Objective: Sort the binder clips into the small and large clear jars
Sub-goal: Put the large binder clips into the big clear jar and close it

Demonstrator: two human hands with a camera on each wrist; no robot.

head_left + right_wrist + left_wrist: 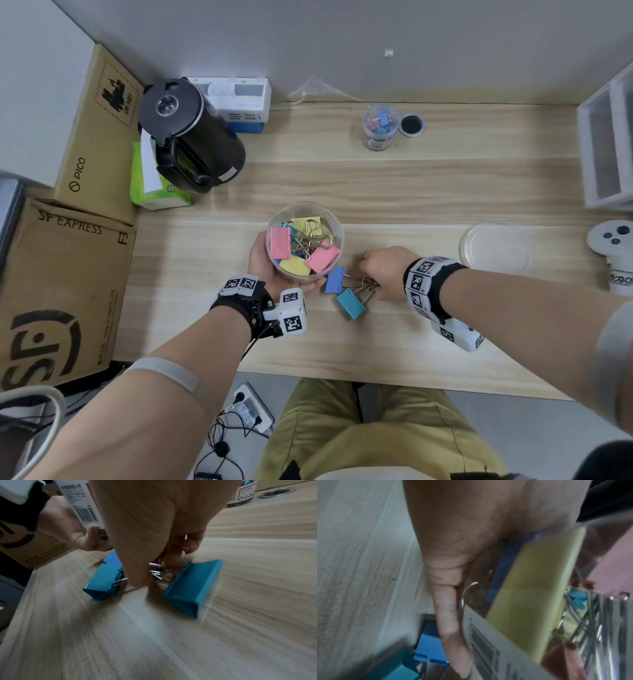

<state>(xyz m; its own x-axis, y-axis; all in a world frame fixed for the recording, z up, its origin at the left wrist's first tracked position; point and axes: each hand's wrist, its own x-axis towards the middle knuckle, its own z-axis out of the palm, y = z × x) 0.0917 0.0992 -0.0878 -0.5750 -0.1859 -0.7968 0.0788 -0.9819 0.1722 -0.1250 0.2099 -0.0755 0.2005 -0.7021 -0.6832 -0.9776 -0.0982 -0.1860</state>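
Observation:
My left hand (270, 270) cups the large clear jar (334, 219) from below and holds it just above the table; it contains pink, yellow and blue large binder clips (281, 242). The left wrist view shows a finger (450, 615) against the jar's label (488, 642). To its right, my right hand (371, 284) pinches the bunched wire handles of large clips lying on the table: a blue clip (335, 280) and a teal clip (351, 304). The right wrist view shows two teal clips (101, 582) (192, 592). The small jar (380, 126) with small clips stands open at the back.
A clear lid (495, 248) lies at the right, beside a white controller (613, 246). A black kettle (191, 137), a green tissue pack (154, 185) and cardboard boxes (61, 291) crowd the left. A white drawer unit (606, 144) stands at the far right. A cable hole (412, 125) sits by the small jar.

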